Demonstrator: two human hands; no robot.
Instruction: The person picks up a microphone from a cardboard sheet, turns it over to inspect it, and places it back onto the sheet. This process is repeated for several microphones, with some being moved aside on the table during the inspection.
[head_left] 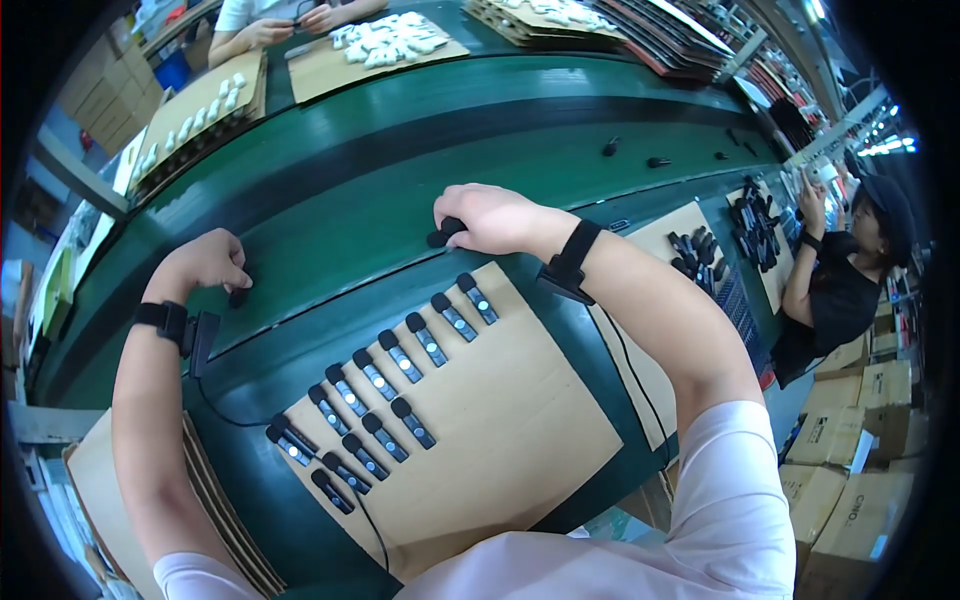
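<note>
Several small black clip-on microphones [375,375], each with a dark foam windscreen at one end, lie in two slanted rows on a brown cardboard sheet [500,440] in front of me. Over the green conveyor belt, my left hand [208,262] is closed with a black microphone [238,297] pinched at its fingertips. Farther right, my right hand [485,218] grips another black microphone [445,234] just past the belt's near edge. Its fingers partly cover that one. Both wrists wear black bands with small devices attached.
Loose black microphones [658,161] lie on the belt's far right. More are heaped on cardboard [697,255] at the right, near a co-worker [835,260] in black. Across the belt, another person's hands [300,22] work beside white parts [385,40]. A cable [225,415] trails from my left wrist.
</note>
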